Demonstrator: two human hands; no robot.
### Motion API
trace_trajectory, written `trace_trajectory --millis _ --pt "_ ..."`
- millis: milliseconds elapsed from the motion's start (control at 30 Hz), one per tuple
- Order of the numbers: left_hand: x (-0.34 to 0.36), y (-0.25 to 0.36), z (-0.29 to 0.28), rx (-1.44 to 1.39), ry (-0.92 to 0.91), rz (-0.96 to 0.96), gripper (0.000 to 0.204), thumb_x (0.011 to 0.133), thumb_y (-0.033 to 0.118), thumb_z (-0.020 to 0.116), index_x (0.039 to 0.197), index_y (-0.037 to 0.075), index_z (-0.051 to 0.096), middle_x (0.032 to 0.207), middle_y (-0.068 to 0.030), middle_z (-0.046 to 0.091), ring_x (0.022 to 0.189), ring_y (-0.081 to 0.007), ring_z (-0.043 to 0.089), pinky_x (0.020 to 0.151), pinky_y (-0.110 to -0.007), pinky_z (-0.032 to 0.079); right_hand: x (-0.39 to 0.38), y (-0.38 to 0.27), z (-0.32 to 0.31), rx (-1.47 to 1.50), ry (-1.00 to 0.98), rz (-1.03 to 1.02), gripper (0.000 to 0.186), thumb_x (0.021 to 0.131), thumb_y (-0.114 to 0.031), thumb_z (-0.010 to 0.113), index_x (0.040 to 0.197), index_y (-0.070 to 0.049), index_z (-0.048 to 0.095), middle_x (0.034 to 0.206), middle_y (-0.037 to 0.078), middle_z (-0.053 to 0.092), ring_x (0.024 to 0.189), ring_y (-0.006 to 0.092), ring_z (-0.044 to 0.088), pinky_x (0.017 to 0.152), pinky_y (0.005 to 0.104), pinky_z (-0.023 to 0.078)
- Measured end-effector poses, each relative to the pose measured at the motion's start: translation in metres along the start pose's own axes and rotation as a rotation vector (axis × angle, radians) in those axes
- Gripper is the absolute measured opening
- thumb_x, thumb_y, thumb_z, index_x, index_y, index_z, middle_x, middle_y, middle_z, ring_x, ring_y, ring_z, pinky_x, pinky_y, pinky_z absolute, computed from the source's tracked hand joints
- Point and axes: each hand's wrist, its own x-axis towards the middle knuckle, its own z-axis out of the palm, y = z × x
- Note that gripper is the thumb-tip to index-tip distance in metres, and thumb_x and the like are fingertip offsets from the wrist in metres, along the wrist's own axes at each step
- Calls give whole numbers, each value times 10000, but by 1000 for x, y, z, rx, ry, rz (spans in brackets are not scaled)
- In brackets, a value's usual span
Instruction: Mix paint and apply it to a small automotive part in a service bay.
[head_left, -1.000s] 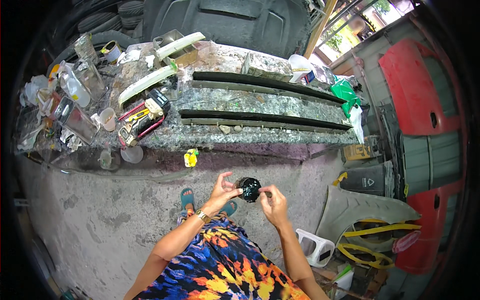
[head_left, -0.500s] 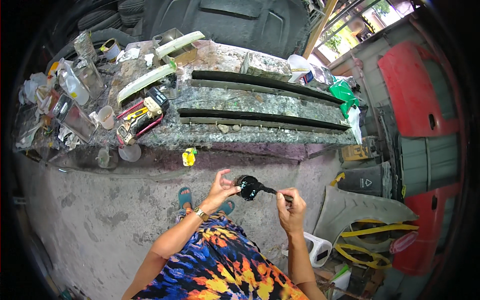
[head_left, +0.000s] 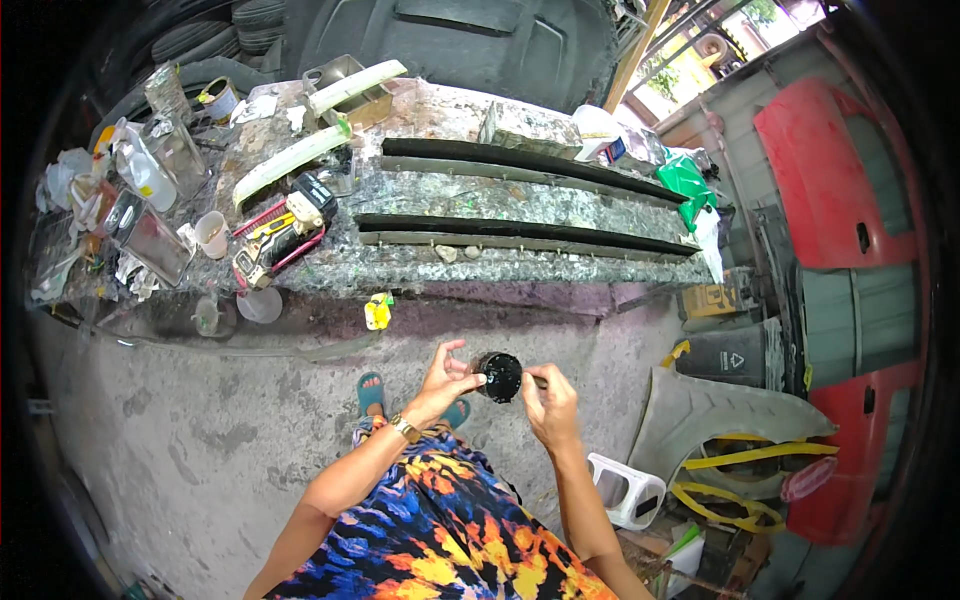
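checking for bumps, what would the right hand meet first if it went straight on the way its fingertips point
The right hand would most likely meet the dark round container held by the left hand; how the two line up in depth is unclear from this view.

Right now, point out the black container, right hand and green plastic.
Black container (head_left: 501, 399): head view, near rim.
Right hand (head_left: 553, 409): head view, middle of the hand.
Green plastic (head_left: 684, 179): head view, its middle.

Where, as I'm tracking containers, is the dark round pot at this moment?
In the head view, the dark round pot is below the picture's centre, held in the left hand, with the right hand close on its right.
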Motion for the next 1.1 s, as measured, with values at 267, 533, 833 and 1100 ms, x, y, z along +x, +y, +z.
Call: trace_trajectory --millis 267,533,833,1100 --pt "1 0 -2 -16 5 -4 796 792 147 796 1422 129 310 1091 -78 513 975 -180 608 859 -324 524 -2 -3 1 -35 25 -20 98 858 -65 665 853 -10 584 792 144 629 731 322 641 661 390 507" --pt "3 -2 -4 -12 8 9 804 791 139 797 1424 119 302 1088 -83 525 979 -177 609 856 -329 528 -1 -1 6 -70 -6 -30 105 854 -39 667 842 -9 567 799 162 635 731 339 639 649 395 500" --pt "10 -8 -6 -30 32 13 789 795 139 792 1419 128 310 1066 -79 523 951 -178 620 823 -320 535 8 5 8 -120 6 -70 136 892 -71 657 829 -14 551 759 156 617 628 347 609 554 409 464" --pt "14 -9 4 -31 137 6 850 743 197 841 1406 87 319 1030 -89 503 868 -169 597 731 -302 536 0 28 19 -146 22 89 199 929 -101 620 786 -17 510 623 135 554 505 295 547 484 385 418"
